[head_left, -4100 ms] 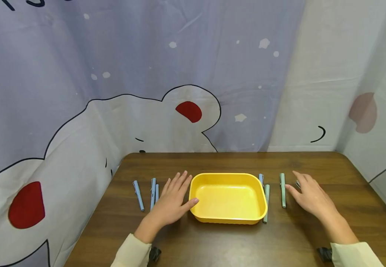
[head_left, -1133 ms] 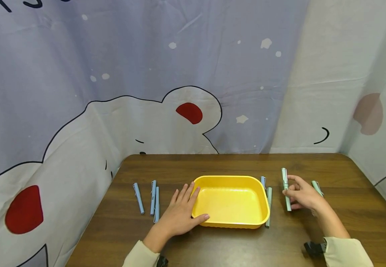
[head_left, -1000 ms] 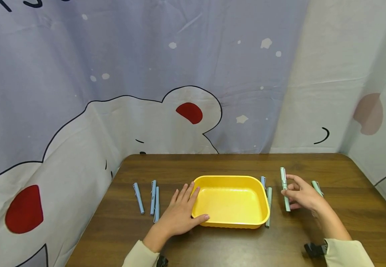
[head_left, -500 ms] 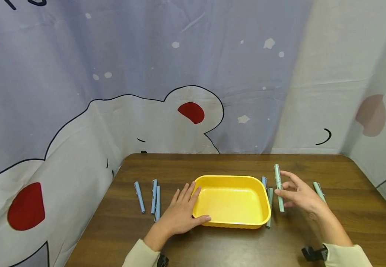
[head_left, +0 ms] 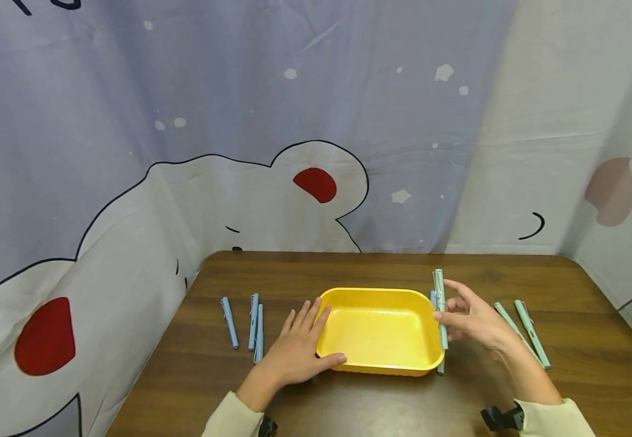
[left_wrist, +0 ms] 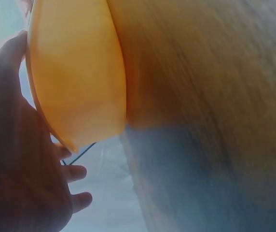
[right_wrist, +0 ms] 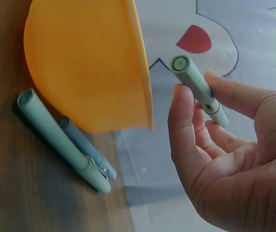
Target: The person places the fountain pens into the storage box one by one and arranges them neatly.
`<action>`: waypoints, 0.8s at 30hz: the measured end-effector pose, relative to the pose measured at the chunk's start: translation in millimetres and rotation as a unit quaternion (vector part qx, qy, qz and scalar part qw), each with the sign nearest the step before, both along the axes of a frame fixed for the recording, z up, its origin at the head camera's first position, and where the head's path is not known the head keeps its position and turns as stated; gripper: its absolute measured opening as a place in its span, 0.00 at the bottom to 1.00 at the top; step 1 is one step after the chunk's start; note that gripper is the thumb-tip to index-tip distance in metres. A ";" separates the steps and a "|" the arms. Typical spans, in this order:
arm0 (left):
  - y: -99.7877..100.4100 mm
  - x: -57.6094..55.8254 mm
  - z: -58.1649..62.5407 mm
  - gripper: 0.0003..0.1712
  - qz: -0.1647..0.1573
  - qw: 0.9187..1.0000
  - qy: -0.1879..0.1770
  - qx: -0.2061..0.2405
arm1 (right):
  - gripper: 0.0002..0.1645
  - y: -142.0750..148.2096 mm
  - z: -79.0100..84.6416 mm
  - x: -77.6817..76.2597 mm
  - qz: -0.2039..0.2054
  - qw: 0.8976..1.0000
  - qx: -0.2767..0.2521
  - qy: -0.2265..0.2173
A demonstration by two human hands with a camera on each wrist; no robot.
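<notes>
A yellow plastic tray sits mid-table with nothing in it. My left hand rests on its left rim, fingers spread and straight, thumb along the front corner. With thumb and fingertips, my right hand pinches a light green pen over the tray's right rim. In the right wrist view that held pen is raised off the table, one end toward the camera. Beneath it, beside the tray wall, lie another green pen and a blue pen, both partly hidden in the head view.
Left of the tray, three blue pens lie on the brown wooden table. Two green pens lie to the right, one partly behind the right forearm. A printed curtain hangs behind the table's far edge.
My right hand picked up the green pen and carried it left to the tray's right rim. My left hand settled further onto the left rim. The pens on the left still lie there.
</notes>
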State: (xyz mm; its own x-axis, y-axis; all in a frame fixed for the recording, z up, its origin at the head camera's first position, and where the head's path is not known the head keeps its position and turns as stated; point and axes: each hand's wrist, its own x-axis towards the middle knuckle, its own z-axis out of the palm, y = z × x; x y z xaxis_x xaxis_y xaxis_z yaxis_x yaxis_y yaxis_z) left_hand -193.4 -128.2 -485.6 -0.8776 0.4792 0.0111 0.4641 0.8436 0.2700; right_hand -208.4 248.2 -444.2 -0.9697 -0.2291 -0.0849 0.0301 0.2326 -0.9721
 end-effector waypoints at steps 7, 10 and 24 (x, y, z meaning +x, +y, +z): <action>0.6 0.7 1.2 0.56 0.000 1.000 0.003 0.000 | 0.53 -13.9 1.1 -3.2 0.005 1.000 -0.005 -0.011; 0.7 0.6 0.9 0.56 0.001 1.000 0.003 -0.003 | 0.53 -20.4 0.7 -4.0 0.009 1.000 -0.003 -0.014; 0.4 1.0 -0.3 0.55 -0.004 1.000 0.007 -0.002 | 0.51 -49.4 -6.4 -5.7 0.024 1.000 0.010 -0.017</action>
State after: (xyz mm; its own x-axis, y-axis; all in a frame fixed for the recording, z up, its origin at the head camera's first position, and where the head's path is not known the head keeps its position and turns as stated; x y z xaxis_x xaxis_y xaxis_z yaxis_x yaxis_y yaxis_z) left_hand -192.4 -127.9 -485.9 -0.8731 0.4870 0.0219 0.4752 0.8403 0.2608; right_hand -214.1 198.8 -450.6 -0.9542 -0.2731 -0.1225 0.0515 0.2534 -0.9660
